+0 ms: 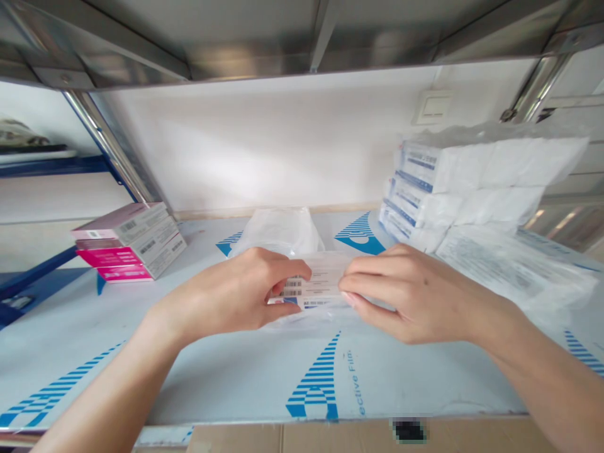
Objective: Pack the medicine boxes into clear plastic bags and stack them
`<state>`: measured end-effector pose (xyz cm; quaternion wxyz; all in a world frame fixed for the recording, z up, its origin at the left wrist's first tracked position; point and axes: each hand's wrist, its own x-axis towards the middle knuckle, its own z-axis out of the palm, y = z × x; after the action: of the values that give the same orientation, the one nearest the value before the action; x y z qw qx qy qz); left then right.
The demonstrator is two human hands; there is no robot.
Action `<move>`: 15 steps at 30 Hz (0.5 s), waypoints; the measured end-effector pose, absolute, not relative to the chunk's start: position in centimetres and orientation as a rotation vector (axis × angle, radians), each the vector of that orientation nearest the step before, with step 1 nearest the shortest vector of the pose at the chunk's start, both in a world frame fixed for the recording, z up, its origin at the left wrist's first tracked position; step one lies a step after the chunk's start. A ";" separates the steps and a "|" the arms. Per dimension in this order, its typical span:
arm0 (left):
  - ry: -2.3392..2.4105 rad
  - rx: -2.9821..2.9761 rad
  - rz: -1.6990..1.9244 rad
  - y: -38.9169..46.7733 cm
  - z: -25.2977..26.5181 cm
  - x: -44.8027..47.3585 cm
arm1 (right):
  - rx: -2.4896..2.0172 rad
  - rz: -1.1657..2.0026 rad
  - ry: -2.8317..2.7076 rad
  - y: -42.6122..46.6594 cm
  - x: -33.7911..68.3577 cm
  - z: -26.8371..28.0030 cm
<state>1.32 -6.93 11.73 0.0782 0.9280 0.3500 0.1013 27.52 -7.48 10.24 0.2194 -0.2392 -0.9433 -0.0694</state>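
Observation:
A small stack of white boxes [321, 290] with printed barcodes lies on the film-covered shelf in front of me, inside a clear plastic bag [325, 259]. My left hand [240, 286] grips the left end of the stack, with the thumb low and the index finger across the front. At the right end, my right hand [401, 292] has its fingertips pressed together on the clear bag. The fingers partly cover both ends of the boxes. Just behind them lies a pile of flat clear plastic bags [280, 228].
Pink and white boxes [129, 242] are stacked at the left. On the right stand bagged white boxes [453, 182], with more clear plastic packs [519, 267] before them. A metal shelf [255, 38] hangs overhead. Cardboard [330, 437] is below the front edge.

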 end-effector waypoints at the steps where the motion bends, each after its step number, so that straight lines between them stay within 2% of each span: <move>1: 1.101 2.823 0.309 -7.0 11.7 1.4 | -0.723 -0.217 -2.622 -7.6 27.6 10.3; 10: 1.125 3.127 0.385 -6.4 9.8 3.2 | -1.131 -0.078 -2.606 -6.2 29.8 9.1; 15: 1.331 3.032 0.263 -6.1 9.8 3.1 | -1.220 0.177 -2.695 -4.2 28.8 8.7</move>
<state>3.13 -6.12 9.78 -0.0899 0.9091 0.3990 0.0788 28.83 -4.23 8.71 0.0886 -0.4101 -0.9058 0.0594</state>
